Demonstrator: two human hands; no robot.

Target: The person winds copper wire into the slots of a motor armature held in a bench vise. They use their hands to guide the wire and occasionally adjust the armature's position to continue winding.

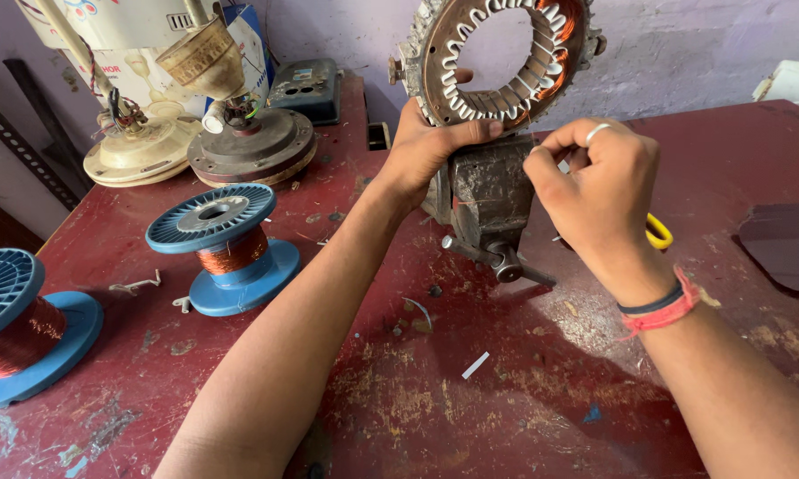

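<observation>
step: stator work at the vise, judging by the grip. Winding or slot insulation, can't tell which
stator: motor stator ring [499,55], upright, clamped in the bench vise [486,197] mid-table; white slot liners all round, copper coils on its right side only
left hand: left hand [428,146] closed on the ring's lower left rim, thumb along the edge, steadying it
right hand: right hand [599,191] curled shut just right of the vise, ring on one finger; what it pinches is hidden; yellow-handled tool [658,232] peeks out behind it
next move calls for: prob a steady ring & fine fingertip feed into a slot
counts: 1 stator, 1 vise, 2 blue copper-wire spools [225,248] [18,328], 2 fan motor bodies [240,133] at back left
table: red workbench [524,390], worn, w/ scraps
</observation>
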